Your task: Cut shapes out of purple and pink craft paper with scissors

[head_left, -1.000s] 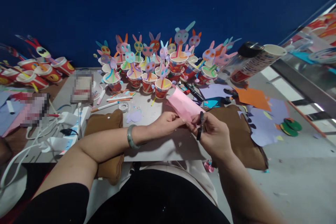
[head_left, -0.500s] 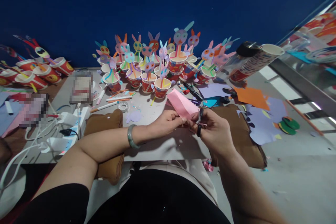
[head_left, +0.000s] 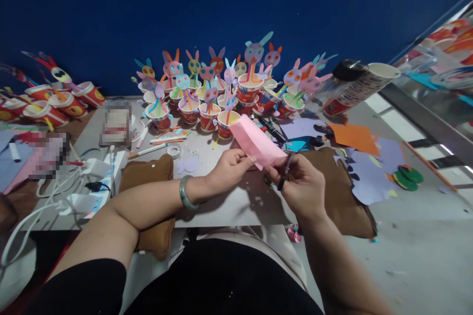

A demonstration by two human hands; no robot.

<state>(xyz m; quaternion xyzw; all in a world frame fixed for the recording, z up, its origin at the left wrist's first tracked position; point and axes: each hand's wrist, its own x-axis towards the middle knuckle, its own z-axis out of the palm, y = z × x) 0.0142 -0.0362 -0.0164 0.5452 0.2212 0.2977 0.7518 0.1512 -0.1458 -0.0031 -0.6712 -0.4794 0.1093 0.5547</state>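
A sheet of pink paper [head_left: 255,141] is held up above the table in front of me. My left hand [head_left: 232,170] pinches its lower left edge between thumb and fingers, and a jade-green bangle circles that wrist. My right hand [head_left: 301,182] is closed around dark-handled scissors [head_left: 284,177] at the paper's lower right corner. The blades are mostly hidden by the fingers and the paper. Just behind the sheet stands a paper cup [head_left: 224,125] with a paper rabbit figure in it.
Several cups with paper rabbits [head_left: 210,93] fill the back of the table. Brown cushions [head_left: 148,182] lie under my forearms. At right are orange paper [head_left: 354,138], purple scraps [head_left: 369,182] and a tumbler [head_left: 342,78]. White cables and a power strip [head_left: 111,172] lie at left, near a tape roll [head_left: 174,150].
The pink paper has turned and spread flatter, showing more of its face. My left hand has shifted slightly down, and my right hand has moved a little with the scissors.
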